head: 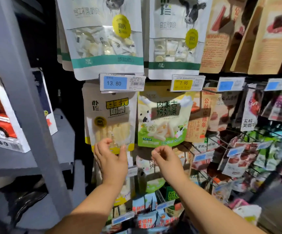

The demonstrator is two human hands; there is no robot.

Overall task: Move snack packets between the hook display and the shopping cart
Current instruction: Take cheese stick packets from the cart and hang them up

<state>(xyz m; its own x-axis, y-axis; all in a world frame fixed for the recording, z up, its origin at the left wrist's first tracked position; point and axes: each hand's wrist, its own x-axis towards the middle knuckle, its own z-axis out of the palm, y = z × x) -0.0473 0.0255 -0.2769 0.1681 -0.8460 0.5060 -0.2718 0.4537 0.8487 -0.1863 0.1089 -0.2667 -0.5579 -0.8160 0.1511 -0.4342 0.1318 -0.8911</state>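
Hanging snack packets fill the hook display (218, 140) beside a grey shelf (18, 159). The left hand (110, 157), fingers loosely spread, is at the bottom edge of a cream-and-yellow packet (110, 119), perhaps touching it. The right hand (166, 159), fingers curled in and empty, hovers just below a green packet (163, 119).

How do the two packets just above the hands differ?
The beige packet has a clear window showing pale sticks; the green packet is printed with cows and grass. The beige packet hangs under a blue 13.80 tag, the green packet under a yellow 7.90 tag. Both hang upright, side by side.
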